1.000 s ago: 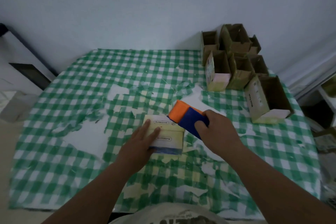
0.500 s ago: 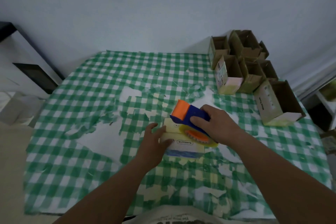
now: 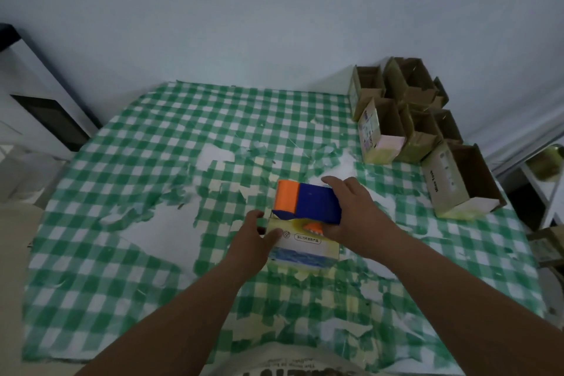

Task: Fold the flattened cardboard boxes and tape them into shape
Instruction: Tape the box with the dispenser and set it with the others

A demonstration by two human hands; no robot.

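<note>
left hand (image 3: 254, 236) grips the box (image 3: 305, 246) at table centre, 9 o'clock edge. right hand (image 3: 355, 215) wraps the tape dispenser (image 3: 306, 201) on top. judgement: press firmly, draw straight toward 3 o'clock.

1. My left arm reaches in from the near left, forearm bare, angled toward the middle of the counter.
2. My left hand (image 3: 254, 239) lies palm down, its fingers (image 3: 270, 233) bent over the left edge of the small box (image 3: 305, 246) and gripping it.
3. My right arm comes in from the near right, forearm bare, running up and leftward.
4. My right hand (image 3: 355, 212) wraps around the right end of the tape dispenser (image 3: 308, 200), thumb on the near side, fingers curled over the far top edge, wrist level.
5. The two hands sit near each other, not touching.
</note>
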